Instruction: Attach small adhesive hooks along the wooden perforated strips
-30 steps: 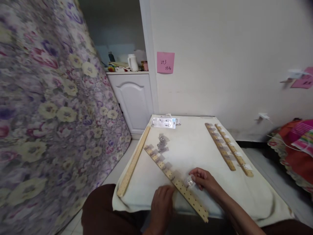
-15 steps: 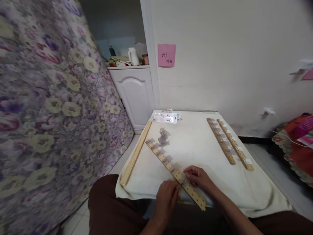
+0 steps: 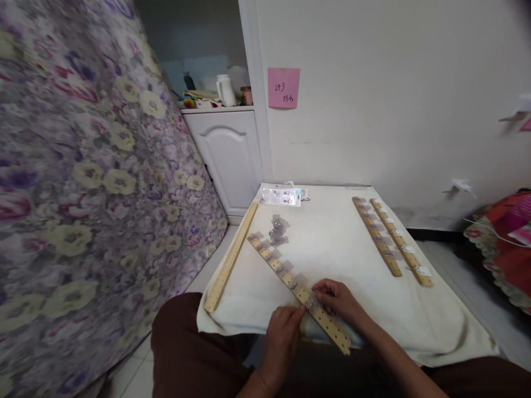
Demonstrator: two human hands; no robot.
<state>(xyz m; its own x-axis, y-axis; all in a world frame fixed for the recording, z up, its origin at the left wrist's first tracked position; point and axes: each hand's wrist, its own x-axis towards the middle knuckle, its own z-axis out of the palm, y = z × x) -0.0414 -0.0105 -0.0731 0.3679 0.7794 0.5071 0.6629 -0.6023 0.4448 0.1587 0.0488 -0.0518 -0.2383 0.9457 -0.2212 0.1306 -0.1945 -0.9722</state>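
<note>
A long perforated wooden strip (image 3: 290, 282) lies slantwise on a white cloth-covered table (image 3: 340, 249), with small clear packets along its upper part. My right hand (image 3: 338, 298) pinches a small clear packet (image 3: 314, 303) against the strip near its lower end. My left hand (image 3: 282, 331) has its fingers curled against the strip's near side, just left of the same spot. A little heap of clear packets (image 3: 277, 231) sits near the strip's far end.
A bare wooden strip (image 3: 231, 258) lies along the table's left edge. Two more strips (image 3: 392, 240) with packets lie at the right. A blister pack (image 3: 282, 196) is at the far edge. Floral fabric (image 3: 83, 193) hangs at left; a white cabinet (image 3: 226, 155) stands behind.
My right hand brought the small packet from beside the strip onto it. My left hand slid up against the strip. The view tilted down a little.
</note>
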